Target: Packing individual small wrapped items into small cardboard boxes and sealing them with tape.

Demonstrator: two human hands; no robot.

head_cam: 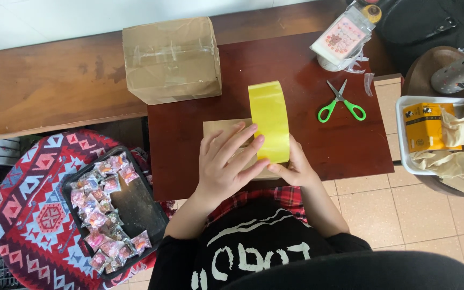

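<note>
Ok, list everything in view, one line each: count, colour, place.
wide yellow tape roll: one, yellow, upright on the small box, between both hands
small flat cardboard box: one, tan, front of the dark red table, under the hands
large taped cardboard box: one, brown, back of the table
green-handled scissors: one, right of the roll
packet of pink cards: one, back right
black tray of wrapped sweets: one, on the patterned red cushion, left
white tray with yellow packet: one, far right
left hand: flat against the roll
right hand: gripping the roll's lower edge
</note>
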